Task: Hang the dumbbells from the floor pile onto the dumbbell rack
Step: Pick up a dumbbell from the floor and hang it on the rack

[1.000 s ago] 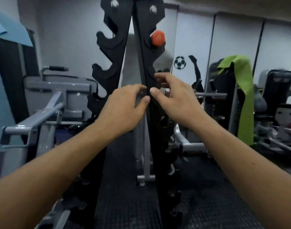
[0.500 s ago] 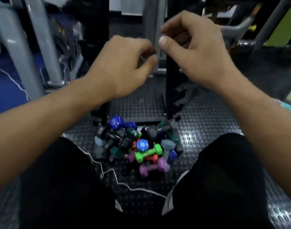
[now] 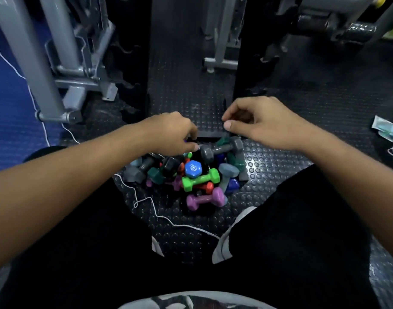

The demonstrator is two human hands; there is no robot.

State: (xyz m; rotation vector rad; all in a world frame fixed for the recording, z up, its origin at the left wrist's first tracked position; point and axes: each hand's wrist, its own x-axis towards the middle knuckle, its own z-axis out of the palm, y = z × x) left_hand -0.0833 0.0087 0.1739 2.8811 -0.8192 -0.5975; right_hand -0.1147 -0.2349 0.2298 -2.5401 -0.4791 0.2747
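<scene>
- Floor (image 3: 302,121): black rubber matting with raised round studs; a blue section shows at far left.
- Dumbbell rack (image 3: 133,63): two black notched uprights rising from the floor at top centre, one left and one right of a strip of matting. The notches in view carry nothing.
- Grey gym machine frame (image 3: 35,63): angled tubes and feet, left of the rack. More grey machinery at top right, blurred.
- Person's legs in black, knees spread, seen from above; pale shoe (image 3: 226,239) on the matting between them.
- Dumbbell pile (image 3: 191,172): small coloured weights heaped on the floor between the knees, just in front of the rack's base.
- Left hand (image 3: 171,134): reaches down onto the far left edge of the pile, knuckles up, fingers curled under. Fingertips hidden among the weights; cannot tell whether the grip has hold of anything.
- Right hand (image 3: 257,123): hovers above the far right edge of the pile, fingers loosely curled, thumb tip near forefinger, grip holding nothing visible.
- Grey dumbbell (image 3: 222,150): top of the pile, lying between the two hands, one head beside the left fingertips.
- Green dumbbell (image 3: 200,179): centre of the pile, below a blue hexagonal head (image 3: 192,169).
- Purple dumbbell (image 3: 206,199): nearest edge of the pile.
- White cord (image 3: 155,210): trails across the floor from the left, passing beside the pile.
- Pale packet (image 3: 389,129) on the floor at far right.
</scene>
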